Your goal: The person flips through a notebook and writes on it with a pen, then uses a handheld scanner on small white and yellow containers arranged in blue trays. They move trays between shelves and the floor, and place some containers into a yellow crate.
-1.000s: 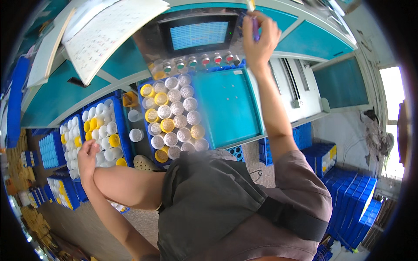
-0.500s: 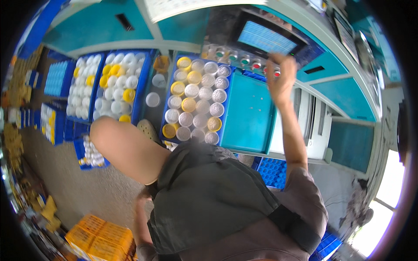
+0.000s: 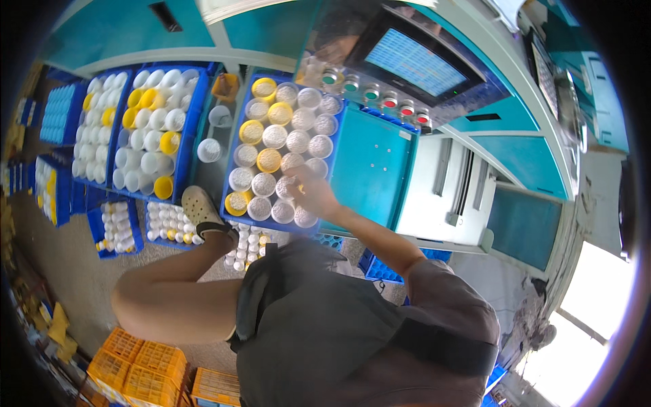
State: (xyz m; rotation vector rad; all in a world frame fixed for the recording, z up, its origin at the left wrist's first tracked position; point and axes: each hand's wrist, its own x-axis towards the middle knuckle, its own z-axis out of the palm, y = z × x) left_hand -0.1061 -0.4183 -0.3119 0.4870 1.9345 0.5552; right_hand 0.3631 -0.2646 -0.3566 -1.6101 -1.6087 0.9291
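Note:
My right hand (image 3: 312, 194) reaches in over the right side of a blue crate (image 3: 229, 166) packed with round cups. Most are white, such as this white cup (image 3: 274, 136); several are yellow, such as this yellow cup (image 3: 269, 160). Whitish pellets or granules seem to fill them. The fingers are blurred and partly hidden among the cups in the near right part, so their grip cannot be made out. A small yellow spot shows by the fingers. My left hand is out of the picture.
Right of the crate is a teal tray (image 3: 373, 163) with a few small white bits. Behind stands a control panel with a lit screen (image 3: 415, 62) and green and red buttons (image 3: 390, 103). Blue crates of cups (image 3: 159, 102) stand left, yellow baskets (image 3: 139, 366) lower left. My shoe (image 3: 201, 205) is beside the crate.
My right hand has moved from the red buttons left and nearer, down to the cups in the crate. My left hand has gone out of view. My left leg has shifted.

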